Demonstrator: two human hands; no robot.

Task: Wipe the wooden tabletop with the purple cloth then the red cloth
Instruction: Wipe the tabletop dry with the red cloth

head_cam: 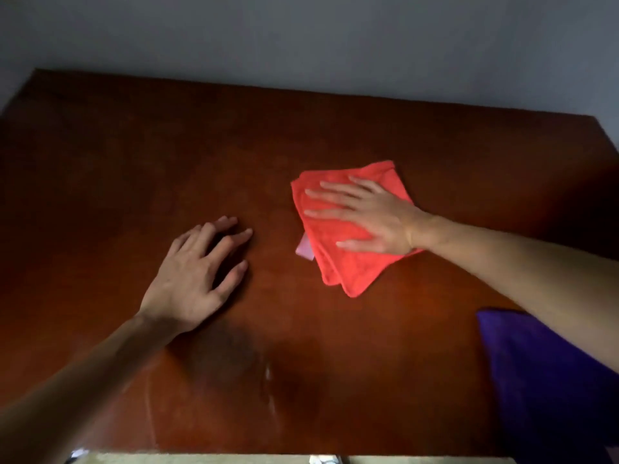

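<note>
The folded red cloth (345,262) lies flat on the wooden tabletop (134,162), right of centre. My right hand (371,216) presses down on it with the palm flat and the fingers spread, pointing left. A small pink label (304,248) sticks out from the cloth's left edge. My left hand (197,276) rests on the bare wood to the left of the cloth, fingers apart and slightly curled, holding nothing. The purple cloth (549,380) lies at the table's near right corner, partly under my right forearm.
A grey wall (301,38) runs behind the table's far edge. The near edge of the table (234,452) shows at the bottom, with pale floor and small white scraps (323,459) below it. A faint pale smear (268,373) marks the wood near the front.
</note>
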